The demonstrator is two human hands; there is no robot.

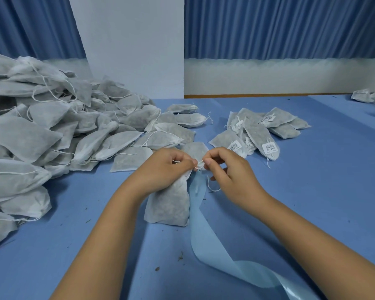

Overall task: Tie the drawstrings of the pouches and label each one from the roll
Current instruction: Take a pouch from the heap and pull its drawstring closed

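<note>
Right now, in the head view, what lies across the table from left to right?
Heap of pouches → left hand → drawstring pinched by both hands → right hand → labelled pouches → small pile at the far right edge.

Barcode labels on the tied pouches; no wording legible.
White stickers (268,147), each bearing a black barcode with a short printed line beneath, are seen on several pouches (256,131) heaped toward the far edge of the table (323,191), right of its middle. The printed characters are too small to be read.
</note>
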